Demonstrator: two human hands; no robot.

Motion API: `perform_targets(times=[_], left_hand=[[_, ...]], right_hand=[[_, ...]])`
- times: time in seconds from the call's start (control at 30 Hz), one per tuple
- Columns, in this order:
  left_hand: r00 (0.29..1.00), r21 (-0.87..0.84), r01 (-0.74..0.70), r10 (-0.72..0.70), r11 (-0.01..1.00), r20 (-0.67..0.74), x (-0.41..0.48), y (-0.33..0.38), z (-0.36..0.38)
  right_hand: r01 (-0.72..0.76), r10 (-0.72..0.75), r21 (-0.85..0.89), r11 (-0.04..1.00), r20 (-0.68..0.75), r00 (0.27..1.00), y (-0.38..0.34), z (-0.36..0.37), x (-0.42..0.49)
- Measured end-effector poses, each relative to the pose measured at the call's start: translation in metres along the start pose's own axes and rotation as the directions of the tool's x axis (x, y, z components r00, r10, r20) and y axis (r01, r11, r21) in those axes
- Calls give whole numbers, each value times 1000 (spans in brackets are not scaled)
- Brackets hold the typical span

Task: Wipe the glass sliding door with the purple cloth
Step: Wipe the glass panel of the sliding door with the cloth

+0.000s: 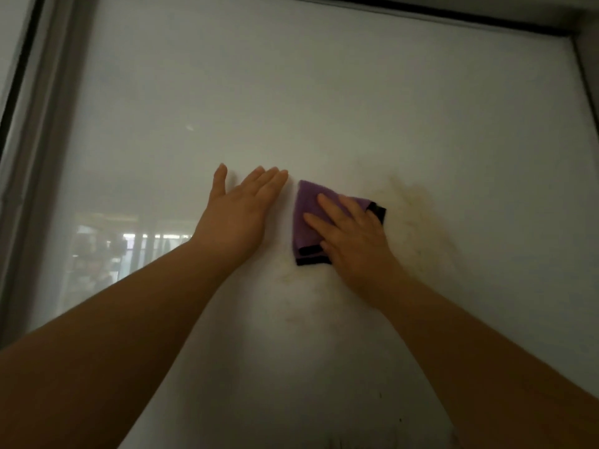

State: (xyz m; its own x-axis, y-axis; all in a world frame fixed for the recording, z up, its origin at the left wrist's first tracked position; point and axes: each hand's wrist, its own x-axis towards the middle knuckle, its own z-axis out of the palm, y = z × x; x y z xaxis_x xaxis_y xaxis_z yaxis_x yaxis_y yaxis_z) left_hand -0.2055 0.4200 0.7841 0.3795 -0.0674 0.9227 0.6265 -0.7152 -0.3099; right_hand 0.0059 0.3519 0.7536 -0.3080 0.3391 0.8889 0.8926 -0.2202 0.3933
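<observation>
Purple cloth (306, 215) under flat right hand (351, 236), left hand (238, 215) open beside, seemingly touching glass (324, 92).

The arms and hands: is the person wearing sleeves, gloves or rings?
No. Both forearms are bare right down to the picture's bottom edge, with no sleeves showing. The left hand and right hand have no gloves, and I see no rings, watch or bracelets on either.
</observation>
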Motion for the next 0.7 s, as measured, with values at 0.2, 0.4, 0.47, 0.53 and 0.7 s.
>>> perform_targets(times=[0.2, 0.4, 0.47, 0.53, 0.7], left_hand=[[999, -10, 29, -29, 1000, -44, 10, 5, -2], [1000, -44, 14, -15, 999, -21, 17, 16, 3], [1000, -49, -6, 6, 999, -10, 19, 25, 4], [1000, -50, 0, 0, 999, -2, 21, 30, 6], [999, -46, 27, -29, 999, -36, 27, 34, 13]], right_hand=[[-387, 389, 39, 921, -87, 917, 47, -19, 33], [-206, 212, 56, 977, -140, 967, -11, -4, 27], [-83, 88, 65, 994, -78, 993, -10, 1, 7], [-19, 21, 45, 999, -46, 999, 6, 3, -7], [-142, 146, 49, 989, -89, 985, 67, -11, -9]])
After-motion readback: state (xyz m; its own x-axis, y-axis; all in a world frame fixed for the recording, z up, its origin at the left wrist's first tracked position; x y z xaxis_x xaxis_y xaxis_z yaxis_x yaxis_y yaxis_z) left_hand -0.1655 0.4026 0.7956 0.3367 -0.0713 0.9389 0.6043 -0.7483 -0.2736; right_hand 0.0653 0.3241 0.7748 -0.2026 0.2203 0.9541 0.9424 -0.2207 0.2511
